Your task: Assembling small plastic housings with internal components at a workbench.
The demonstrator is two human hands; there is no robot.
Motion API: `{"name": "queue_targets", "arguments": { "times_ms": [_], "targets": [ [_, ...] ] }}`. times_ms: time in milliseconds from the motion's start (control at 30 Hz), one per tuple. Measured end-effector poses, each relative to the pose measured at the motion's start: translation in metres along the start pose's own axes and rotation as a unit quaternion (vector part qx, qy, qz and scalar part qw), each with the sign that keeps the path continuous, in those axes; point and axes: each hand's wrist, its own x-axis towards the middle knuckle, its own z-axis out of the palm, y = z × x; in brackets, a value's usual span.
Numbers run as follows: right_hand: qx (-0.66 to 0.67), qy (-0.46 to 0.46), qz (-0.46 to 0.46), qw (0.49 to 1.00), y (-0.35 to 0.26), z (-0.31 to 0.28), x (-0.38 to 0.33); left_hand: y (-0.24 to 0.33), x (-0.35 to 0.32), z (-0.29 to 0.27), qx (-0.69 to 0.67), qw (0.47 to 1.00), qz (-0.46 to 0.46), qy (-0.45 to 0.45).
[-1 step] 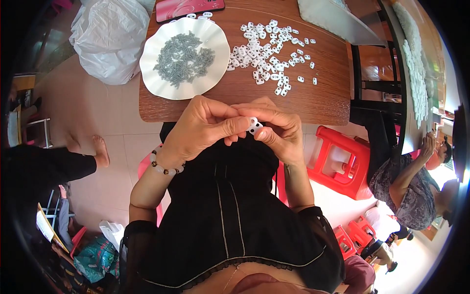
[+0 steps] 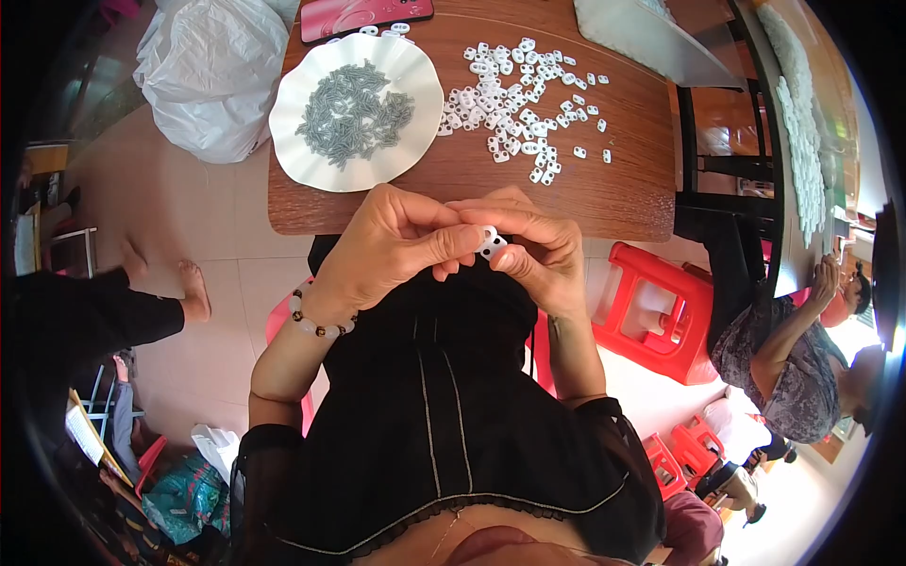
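My left hand (image 2: 401, 241) and my right hand (image 2: 538, 250) meet in front of my body, just off the table's near edge. Both are closed in a pinch on small white two-holed plastic pieces (image 2: 491, 247), and their fingertips hide part of what they hold. Ahead and to the left, a white wavy-rimmed plate (image 2: 294, 156) carries a heap of small grey pins (image 2: 354, 118). Many more loose white two-holed pieces (image 2: 514, 99) are scattered over the brown table (image 2: 632, 179) right of the plate.
A pink phone-like case (image 2: 363, 17) lies behind the plate. At far left bulges a white plastic sack (image 2: 212, 80). A pale tray or board (image 2: 651, 42) borders the table's far right. Red stools (image 2: 656, 311) stand to my right, where another person (image 2: 788, 368) sits. Someone's bare foot (image 2: 194, 291) shows at left.
My hands and the pieces in them look unmoved. At left, the other person's feet and leg have shifted slightly.
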Motion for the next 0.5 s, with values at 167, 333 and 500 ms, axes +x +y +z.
{"name": "queue_targets", "arguments": {
  "times_ms": [167, 333, 500],
  "targets": [
    [-0.009, 0.009, 0.004, 1.0, -0.0033, 0.0023, 0.0001, -0.0009, -0.0017, 0.0045, -0.013, 1.0, 0.003, 0.007],
    [0.003, 0.017, 0.015, 1.0, -0.0058, 0.0045, -0.0015, 0.0011, -0.0033, 0.0077, -0.014, 1.0, 0.011, 0.013],
    [-0.026, 0.018, -0.021, 0.999, -0.0015, 0.004, -0.0016, 0.0009, -0.0052, 0.0078, -0.014, 1.0, 0.006, 0.014]
  ]
}}
